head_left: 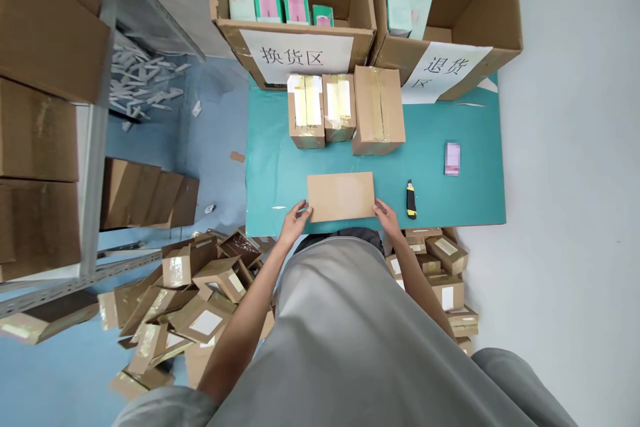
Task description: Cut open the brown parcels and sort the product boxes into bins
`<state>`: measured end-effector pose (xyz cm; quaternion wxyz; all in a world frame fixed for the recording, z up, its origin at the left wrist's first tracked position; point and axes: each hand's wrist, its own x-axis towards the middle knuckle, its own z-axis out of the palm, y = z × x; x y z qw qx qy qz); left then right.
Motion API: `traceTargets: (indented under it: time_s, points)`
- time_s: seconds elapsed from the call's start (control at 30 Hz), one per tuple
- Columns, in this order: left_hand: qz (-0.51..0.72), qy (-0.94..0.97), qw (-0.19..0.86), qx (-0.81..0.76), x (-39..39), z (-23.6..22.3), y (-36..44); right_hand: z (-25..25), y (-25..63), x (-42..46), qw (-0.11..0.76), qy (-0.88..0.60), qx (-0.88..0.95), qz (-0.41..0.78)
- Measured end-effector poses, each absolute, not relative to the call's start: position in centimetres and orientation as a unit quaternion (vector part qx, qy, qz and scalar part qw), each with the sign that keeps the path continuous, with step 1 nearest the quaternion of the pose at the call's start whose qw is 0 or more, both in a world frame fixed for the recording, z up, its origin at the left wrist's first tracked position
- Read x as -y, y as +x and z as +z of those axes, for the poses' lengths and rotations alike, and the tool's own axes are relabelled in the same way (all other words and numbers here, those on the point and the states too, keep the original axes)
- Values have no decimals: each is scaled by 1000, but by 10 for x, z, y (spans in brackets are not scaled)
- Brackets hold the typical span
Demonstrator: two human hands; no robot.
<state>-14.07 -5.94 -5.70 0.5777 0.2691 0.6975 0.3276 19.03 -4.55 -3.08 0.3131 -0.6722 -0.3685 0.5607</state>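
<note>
A flat brown piece of cardboard [341,197] lies at the front edge of the green table, between both hands. At its left end, my left hand [296,221] pinches the edge with thumb and fingers. My right hand [387,216] grips the opposite end in the same way. To the right of it rests a black and yellow box cutter [411,200]. Behind the cardboard stand three taped cardboard boxes: a small one [306,112], another small one [340,108] and a larger one [379,111].
Two large open cartons, left [295,53] and right [450,73], with paper signs hold product boxes at the table's back. A phone [453,159] lies on the green table [470,203]. Cardboard boxes [205,320] are heaped on the floor; a shelf [93,147] stands left.
</note>
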Motion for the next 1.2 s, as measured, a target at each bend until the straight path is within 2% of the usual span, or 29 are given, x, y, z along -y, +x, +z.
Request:
traceTargets:
  time_s: [0.2, 0.37, 0.47, 0.67, 0.77, 0.9, 1.2]
  points:
    - [323, 231, 594, -699, 84, -69, -133, -56, 198, 78, 310, -700, 304, 567]
    - [337, 234, 589, -696, 87, -61, -130, -61, 193, 84, 288, -712, 337, 544]
    - [353, 253, 566, -701, 80, -46, -133, -50, 191, 76, 289, -705, 400, 509]
    - [423, 338, 479, -691, 65, -10, -136, -1, 186, 50, 354, -670, 473, 450]
    - [439, 366, 441, -692, 61, -3, -141, 15, 185, 39, 349, -679, 497, 413]
    - [428, 358, 439, -704, 60, -15, -146, 6, 184, 32, 322, -681, 515, 408]
    - [428, 263, 487, -714, 73, -66, -165, -58, 198, 46, 291, -684, 473, 473]
